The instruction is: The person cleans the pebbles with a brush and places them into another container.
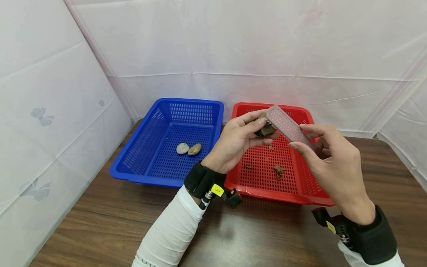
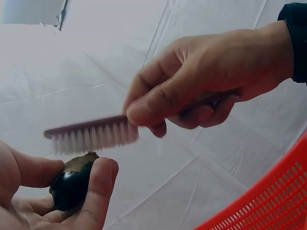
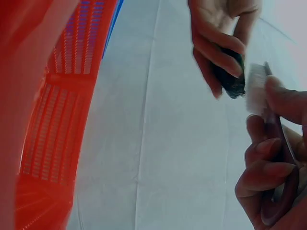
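Note:
A dark, smooth stone with brown mud on its upper side is pinched between the thumb and fingers of my left hand. My right hand grips a pinkish-purple scrubbing brush by its handle. In the left wrist view the brush's white bristles point down, right at the muddy top of the stone. Both hands are raised over the red basket. From the right wrist, the stone shows dark between the left fingers, with the bristles close beside it.
Crumbs of brown mud lie on the red basket's floor. To its left stands a blue basket holding a white stone and a tan stone. Both baskets sit on a brown wooden table, with white sheeting behind.

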{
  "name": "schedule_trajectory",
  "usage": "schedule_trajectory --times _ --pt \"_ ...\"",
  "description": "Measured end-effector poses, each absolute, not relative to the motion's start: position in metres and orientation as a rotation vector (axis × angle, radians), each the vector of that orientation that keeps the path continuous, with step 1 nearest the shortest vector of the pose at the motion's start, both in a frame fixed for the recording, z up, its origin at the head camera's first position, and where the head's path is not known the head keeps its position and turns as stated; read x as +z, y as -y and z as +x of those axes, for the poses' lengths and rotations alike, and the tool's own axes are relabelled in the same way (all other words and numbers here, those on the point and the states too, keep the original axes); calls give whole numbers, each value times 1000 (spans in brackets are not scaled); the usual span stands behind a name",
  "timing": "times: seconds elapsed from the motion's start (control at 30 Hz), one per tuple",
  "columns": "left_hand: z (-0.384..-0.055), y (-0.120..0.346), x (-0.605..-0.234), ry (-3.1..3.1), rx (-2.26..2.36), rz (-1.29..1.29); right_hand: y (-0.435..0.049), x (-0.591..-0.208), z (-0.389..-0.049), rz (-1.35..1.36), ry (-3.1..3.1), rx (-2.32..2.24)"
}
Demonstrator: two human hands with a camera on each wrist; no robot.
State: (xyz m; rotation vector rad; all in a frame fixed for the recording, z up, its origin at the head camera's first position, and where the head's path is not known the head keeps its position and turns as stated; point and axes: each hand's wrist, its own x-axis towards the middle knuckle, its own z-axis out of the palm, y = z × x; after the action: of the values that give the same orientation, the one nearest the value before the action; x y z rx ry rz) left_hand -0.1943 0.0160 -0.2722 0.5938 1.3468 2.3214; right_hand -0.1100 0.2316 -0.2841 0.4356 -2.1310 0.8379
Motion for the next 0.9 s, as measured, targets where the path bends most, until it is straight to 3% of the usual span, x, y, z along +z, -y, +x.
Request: schedule_trajectory --times 0.6,0.9 --pt "-195 -15 -276 -1399 2331 623 -234 -284 -112 353 2065 781" --pt "-194 -15 -274 -1399 2322 641 -237 -281 -112 454 2151 710"
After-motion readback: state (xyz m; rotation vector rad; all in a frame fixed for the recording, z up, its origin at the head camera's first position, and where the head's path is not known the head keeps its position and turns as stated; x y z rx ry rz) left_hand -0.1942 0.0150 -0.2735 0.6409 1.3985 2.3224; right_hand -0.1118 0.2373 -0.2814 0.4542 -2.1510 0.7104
